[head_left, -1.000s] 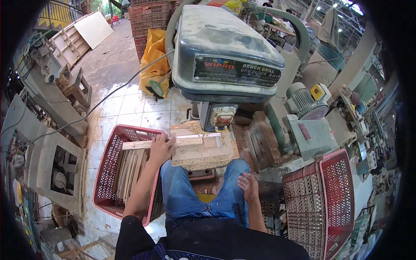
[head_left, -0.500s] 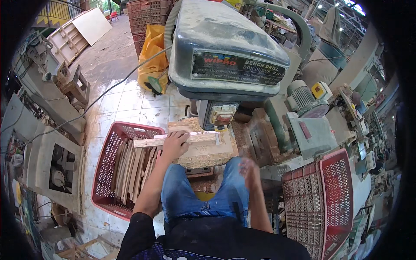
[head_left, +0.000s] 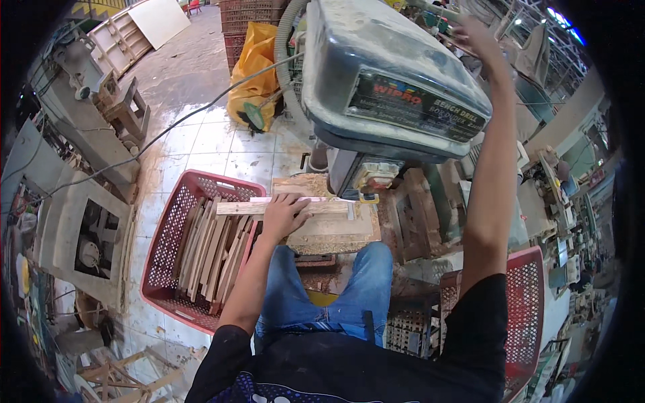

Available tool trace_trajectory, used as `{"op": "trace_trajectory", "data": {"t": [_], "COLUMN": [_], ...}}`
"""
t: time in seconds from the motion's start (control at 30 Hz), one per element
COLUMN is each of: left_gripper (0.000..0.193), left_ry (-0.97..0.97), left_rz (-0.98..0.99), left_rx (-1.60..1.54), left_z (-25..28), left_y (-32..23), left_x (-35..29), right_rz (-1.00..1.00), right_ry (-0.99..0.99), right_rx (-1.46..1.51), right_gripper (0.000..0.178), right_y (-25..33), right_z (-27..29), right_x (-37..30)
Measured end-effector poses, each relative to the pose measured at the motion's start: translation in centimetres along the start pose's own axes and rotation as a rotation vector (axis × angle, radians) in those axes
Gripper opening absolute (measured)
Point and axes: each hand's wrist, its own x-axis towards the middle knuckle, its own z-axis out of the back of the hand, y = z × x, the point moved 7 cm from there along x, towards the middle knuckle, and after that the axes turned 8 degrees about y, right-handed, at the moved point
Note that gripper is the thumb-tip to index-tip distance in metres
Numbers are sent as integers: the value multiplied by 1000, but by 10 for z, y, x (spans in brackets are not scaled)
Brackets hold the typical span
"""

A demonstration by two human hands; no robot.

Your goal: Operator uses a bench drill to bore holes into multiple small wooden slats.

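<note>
My left hand (head_left: 285,215) lies over a pale wooden strip (head_left: 322,208), its fingers curled across the top. That strip rests on the sawdust-covered work board (head_left: 336,233) under the bench drill (head_left: 396,94), its right end beneath the drill's front. A thinner wooden piece (head_left: 258,199) lies along its far side. Raised high at the right, beyond the drill's housing, my right hand (head_left: 476,39) is slightly blurred, its fingers apart and nothing visible in them. The drill's dark, dusty head hides its bit.
A red plastic crate (head_left: 158,269) filled with wooden strips (head_left: 211,255) stands to the left. Another red crate (head_left: 527,309) is at the right, behind my arm. A cable (head_left: 195,113) crosses to the drill. A yellow sack (head_left: 252,74) sits on the tiled floor (head_left: 208,144).
My right hand has risen from beside my right knee to the far side of the drill head. My left hand stays on the wooden strip. The view has shifted slightly.
</note>
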Motion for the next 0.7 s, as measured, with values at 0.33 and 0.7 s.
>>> {"op": "trace_trajectory", "data": {"t": [0.33,0.7], "left_gripper": [36,37], "left_ry": [-14,0], "left_rz": [38,33], "left_rx": [11,-21], "left_z": [5,4], "left_y": [9,3], "left_x": [-12,-3], "right_rz": [250,-304], "right_ry": [275,298], "right_rx": [-275,-39], "right_gripper": [40,18], "right_y": [19,-61], "right_z": [-40,-151], "right_x": [-149,-370]}}
